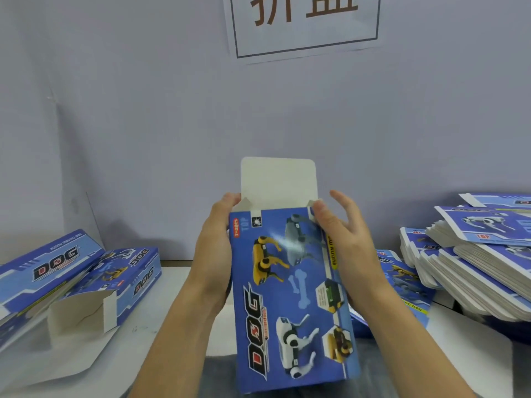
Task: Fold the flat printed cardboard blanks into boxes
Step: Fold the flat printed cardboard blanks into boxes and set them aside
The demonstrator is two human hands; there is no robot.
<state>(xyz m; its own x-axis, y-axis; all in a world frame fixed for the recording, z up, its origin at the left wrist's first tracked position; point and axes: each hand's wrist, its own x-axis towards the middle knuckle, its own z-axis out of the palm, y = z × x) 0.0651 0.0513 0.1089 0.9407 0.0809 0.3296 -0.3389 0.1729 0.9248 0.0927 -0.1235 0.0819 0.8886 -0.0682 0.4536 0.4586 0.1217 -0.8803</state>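
Note:
A blue printed box (290,297) with robot dogs and the word DOG is held up in the middle of the view, its printed face towards me. Its white top flap (278,182) stands up and open, with small side flaps at both top corners. My left hand (214,254) grips the box's left edge, thumb near the top left corner. My right hand (344,242) holds the right edge, its thumb pressing on the top right corner flap and the fingers spread behind.
Two folded boxes (86,282) with open ends lie on the white table (178,305) at the left. A tall stack of flat blanks (482,259) sits at the right. A sign (304,24) hangs on the grey wall behind.

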